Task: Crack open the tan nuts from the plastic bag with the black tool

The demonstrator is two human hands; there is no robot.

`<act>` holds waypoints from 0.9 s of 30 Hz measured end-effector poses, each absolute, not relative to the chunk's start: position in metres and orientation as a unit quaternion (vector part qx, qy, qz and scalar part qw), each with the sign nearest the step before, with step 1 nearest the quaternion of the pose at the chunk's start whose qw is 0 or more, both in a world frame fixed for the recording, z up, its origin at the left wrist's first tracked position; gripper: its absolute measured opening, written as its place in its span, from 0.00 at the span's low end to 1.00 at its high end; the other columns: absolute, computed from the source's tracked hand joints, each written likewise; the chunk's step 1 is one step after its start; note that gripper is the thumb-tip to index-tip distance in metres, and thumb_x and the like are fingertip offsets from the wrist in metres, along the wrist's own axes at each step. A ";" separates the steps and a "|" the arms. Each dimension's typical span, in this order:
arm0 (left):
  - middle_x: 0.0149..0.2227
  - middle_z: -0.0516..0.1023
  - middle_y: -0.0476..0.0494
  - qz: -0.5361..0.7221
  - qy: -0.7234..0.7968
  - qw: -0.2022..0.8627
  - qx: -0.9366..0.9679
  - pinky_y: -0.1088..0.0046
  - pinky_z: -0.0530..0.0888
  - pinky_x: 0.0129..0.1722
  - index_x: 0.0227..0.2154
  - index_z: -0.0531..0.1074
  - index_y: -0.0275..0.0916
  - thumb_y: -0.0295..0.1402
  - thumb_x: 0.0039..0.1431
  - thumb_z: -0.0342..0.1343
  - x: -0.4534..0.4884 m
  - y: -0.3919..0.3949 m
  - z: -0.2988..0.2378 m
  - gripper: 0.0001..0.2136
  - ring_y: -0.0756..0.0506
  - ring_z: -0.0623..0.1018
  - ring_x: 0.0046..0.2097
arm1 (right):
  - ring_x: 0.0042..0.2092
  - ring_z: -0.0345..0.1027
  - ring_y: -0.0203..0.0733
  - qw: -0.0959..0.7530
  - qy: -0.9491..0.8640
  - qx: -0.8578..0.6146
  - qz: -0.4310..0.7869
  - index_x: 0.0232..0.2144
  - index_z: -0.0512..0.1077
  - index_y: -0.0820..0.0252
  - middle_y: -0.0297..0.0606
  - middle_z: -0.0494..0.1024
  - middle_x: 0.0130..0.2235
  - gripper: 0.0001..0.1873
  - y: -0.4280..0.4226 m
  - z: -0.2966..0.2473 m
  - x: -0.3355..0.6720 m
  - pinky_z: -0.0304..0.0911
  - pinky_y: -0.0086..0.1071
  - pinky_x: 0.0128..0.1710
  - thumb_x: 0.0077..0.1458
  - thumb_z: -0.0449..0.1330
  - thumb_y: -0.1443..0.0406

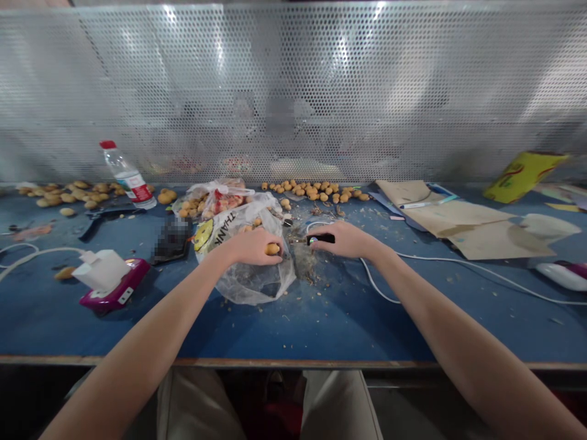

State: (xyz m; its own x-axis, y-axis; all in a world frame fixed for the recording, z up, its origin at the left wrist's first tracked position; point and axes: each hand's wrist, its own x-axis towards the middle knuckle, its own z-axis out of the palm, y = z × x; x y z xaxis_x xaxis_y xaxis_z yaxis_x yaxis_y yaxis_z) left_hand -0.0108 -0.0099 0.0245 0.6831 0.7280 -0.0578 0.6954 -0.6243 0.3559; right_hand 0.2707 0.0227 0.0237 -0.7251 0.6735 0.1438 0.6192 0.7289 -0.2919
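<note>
My left hand (251, 247) is closed on a small tan round fruit (272, 249), held over a clear plastic bag (257, 278) lying on the blue table (293, 324). My right hand (345, 239) grips a small black tool (321, 239) with a white cable (458, 263) running off to the right. The tool's tip points toward the fruit, a short gap apart. Bits of shell and debris (308, 269) lie between the hands.
Piles of the same fruit sit at the back middle (316, 190) and far left (68, 194). A water bottle (126, 176), a pink device with a white block (112, 281), brown paper (463, 217) and a perforated metal screen (293, 91) surround the work spot.
</note>
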 end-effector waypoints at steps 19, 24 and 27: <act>0.44 0.81 0.46 0.030 0.412 0.190 0.891 0.70 0.67 0.38 0.49 0.76 0.49 0.53 0.57 0.55 -0.014 -0.006 0.023 0.21 0.46 0.77 0.39 | 0.33 0.71 0.41 0.047 -0.939 -0.304 0.151 0.48 0.79 0.48 0.36 0.83 0.35 0.19 0.018 0.028 0.265 0.60 0.33 0.35 0.58 0.58 0.51; 0.45 0.81 0.45 0.031 0.416 0.187 0.890 0.70 0.68 0.37 0.49 0.76 0.49 0.53 0.57 0.56 -0.014 -0.006 0.023 0.22 0.45 0.77 0.39 | 0.32 0.70 0.41 0.048 -0.940 -0.306 0.144 0.48 0.79 0.47 0.36 0.82 0.34 0.19 0.019 0.026 0.265 0.60 0.33 0.35 0.58 0.58 0.51; 0.44 0.81 0.44 0.031 0.415 0.185 0.890 0.70 0.67 0.37 0.49 0.77 0.49 0.52 0.57 0.56 -0.013 -0.007 0.023 0.21 0.45 0.77 0.39 | 0.33 0.70 0.41 0.045 -0.939 -0.310 0.144 0.48 0.79 0.47 0.35 0.82 0.34 0.19 0.019 0.027 0.265 0.59 0.33 0.35 0.58 0.58 0.51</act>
State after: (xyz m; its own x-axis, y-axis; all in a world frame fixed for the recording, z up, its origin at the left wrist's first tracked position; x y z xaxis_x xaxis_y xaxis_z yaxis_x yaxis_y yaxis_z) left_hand -0.0132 -0.0065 0.0229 0.6533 0.7507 -0.0988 0.7279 -0.5867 0.3549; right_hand 0.2651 0.0189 0.0267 -0.8036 0.5951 -0.0049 0.5691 0.7660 -0.2989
